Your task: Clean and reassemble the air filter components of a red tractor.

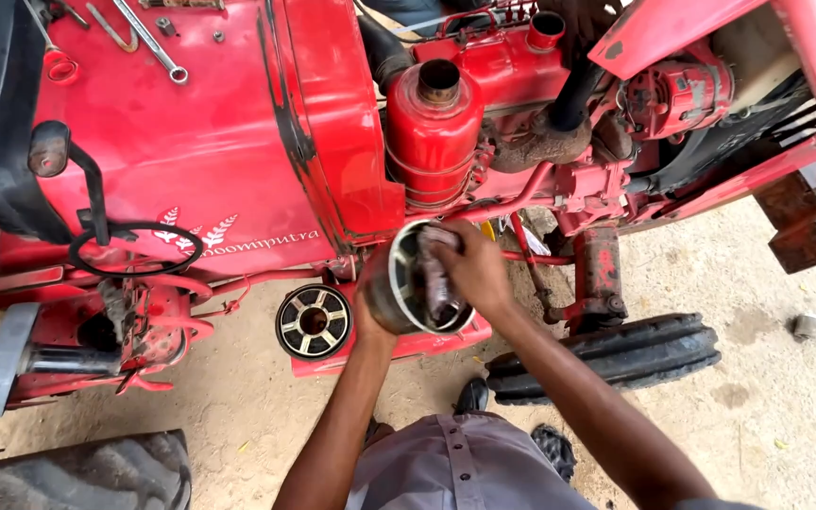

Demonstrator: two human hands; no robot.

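**Metal bowl wiped beside a red tractor**

The left hand grips a round metal bowl from beneath and behind, fingers closed around its wall so that the open mouth tilts toward the camera; the bowl is held in the air just in front of the red tractor body, low beside the red cylinder that stands upright on the engine; the right hand reaches over the rim and presses a crumpled grey rag against the inside of the bowl, fingers closed on the cloth; the rag lies partly inside the bowl and partly over its upper edge.

Just to the left of the bowl, a round black filter element with pale spokes rests on a red ledge of the tractor, near the bowl but apart from it; a thin black rubber ring lies flat on the red panel further left; a combination spanner lies on top of the tractor body near the upper edge; a black front tyre sits on the sandy ground to the right of the forearms; a second tyre shows at the lower left corner.
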